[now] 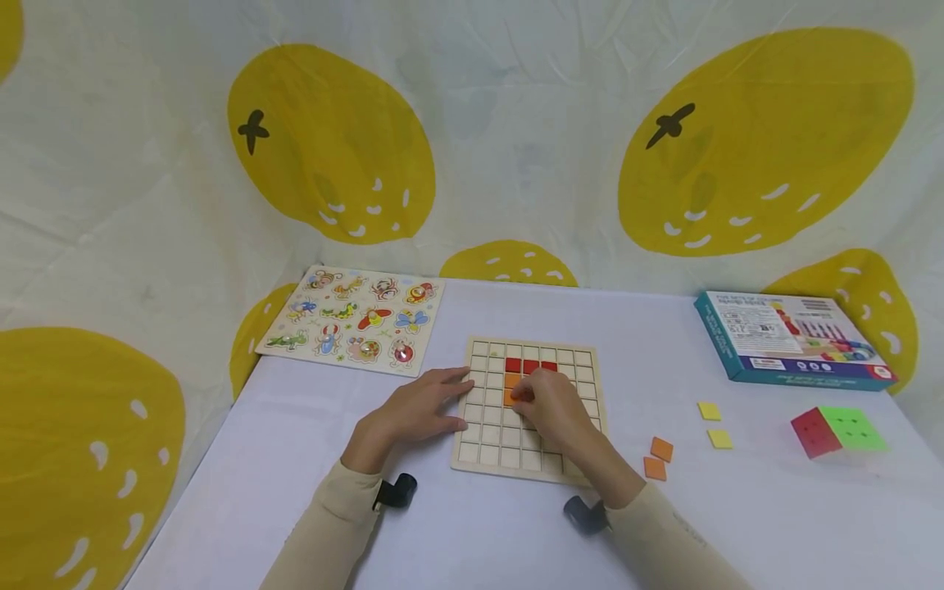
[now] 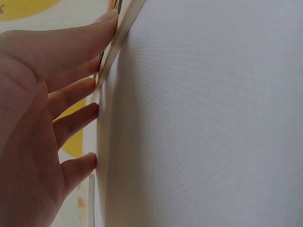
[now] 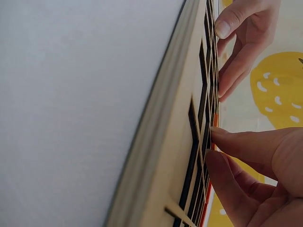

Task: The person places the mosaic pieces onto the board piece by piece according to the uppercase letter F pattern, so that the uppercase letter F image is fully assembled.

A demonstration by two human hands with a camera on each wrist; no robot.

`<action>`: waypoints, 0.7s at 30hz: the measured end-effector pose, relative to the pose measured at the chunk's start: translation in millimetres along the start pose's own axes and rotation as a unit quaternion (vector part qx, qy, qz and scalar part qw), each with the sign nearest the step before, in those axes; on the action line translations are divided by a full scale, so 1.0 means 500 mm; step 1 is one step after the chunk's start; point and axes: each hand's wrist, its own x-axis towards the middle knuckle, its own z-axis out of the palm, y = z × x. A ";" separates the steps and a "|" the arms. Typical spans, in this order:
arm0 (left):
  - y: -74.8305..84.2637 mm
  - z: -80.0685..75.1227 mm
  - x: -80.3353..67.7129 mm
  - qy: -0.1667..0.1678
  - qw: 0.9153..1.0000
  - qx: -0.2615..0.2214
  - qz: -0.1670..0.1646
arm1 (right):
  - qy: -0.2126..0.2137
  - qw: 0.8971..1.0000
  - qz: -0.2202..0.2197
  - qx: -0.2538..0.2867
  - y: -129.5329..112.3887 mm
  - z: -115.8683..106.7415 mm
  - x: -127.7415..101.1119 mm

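White worktop (image 1: 472,533) carries a wooden grid board (image 1: 475,455); left hand (image 1: 413,414) steadies its edge, grip apart; right hand (image 1: 553,410) grip pinches an orange tile (image 1: 510,397).

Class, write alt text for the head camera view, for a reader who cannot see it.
Over a wooden grid board on a white table, the right hand presses an orange tile under three red tiles, while the left hand rests flat on the board's left edge. Loose orange tiles and yellow tiles, a cube, a box and an insect puzzle lie around.
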 end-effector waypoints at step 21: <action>0.000 0.003 0.000 0.000 1.000 0.005 -0.001 | -0.025 0.996 0.042 0.077 0.008 -0.025 -0.033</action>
